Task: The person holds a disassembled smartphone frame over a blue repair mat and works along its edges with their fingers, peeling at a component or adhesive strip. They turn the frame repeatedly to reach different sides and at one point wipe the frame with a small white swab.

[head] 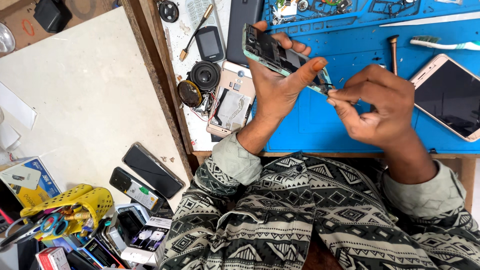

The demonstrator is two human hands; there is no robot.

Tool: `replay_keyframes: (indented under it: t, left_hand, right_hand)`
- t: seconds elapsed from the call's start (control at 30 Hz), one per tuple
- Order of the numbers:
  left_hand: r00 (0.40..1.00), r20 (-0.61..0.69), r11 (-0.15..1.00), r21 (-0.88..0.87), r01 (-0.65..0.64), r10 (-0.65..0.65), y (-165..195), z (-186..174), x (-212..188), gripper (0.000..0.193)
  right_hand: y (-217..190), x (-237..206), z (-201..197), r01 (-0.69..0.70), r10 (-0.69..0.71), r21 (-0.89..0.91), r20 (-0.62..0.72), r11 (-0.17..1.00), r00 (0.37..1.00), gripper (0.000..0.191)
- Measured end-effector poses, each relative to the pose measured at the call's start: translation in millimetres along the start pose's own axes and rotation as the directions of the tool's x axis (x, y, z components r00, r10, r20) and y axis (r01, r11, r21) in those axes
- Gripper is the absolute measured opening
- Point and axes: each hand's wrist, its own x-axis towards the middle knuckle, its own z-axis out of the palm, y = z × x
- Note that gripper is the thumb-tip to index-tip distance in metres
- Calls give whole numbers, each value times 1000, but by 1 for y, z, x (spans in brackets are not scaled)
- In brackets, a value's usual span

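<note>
Left hand [272,87] grips an opened phone frame [280,56] tilted above the blue mat [350,65], steadying it; right hand [372,107] at 3 o'clock has its fingers [336,96] pinched narrow at the frame's lower corner, what they hold hidden

A single head-worn camera looked almost straight down from close range. The surface [350,135] with its blue mat filled the upper right of the frame, the wearer's lap the bottom, and pale floor [85,100] the left.
</note>
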Motion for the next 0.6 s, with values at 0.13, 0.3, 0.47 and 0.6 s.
replay_keyframes:
  t: [0.13,0.3,0.47,0.6]
  left_hand:
    - [999,-31,1000,-19,10,-10,1,3,-1,93]
    - [998,-58,1000,-16,22,-23,2,5,0,90]
    - [997,-79,999,16,28,-26,4,6,-1,89]
    - [997,-73,1000,-7,27,-27,5,7,-2,89]
  right_hand:
    - [-11,-6,10,121,-143,-226,-86,967,986,18]
    - [-13,-11,21,224,-297,-454,-95,862,950,18]
    - [-8,-18,26,255,-356,-575,-68,778,932,18]
    - [-5,-21,28,278,-386,-584,-66,763,920,17]
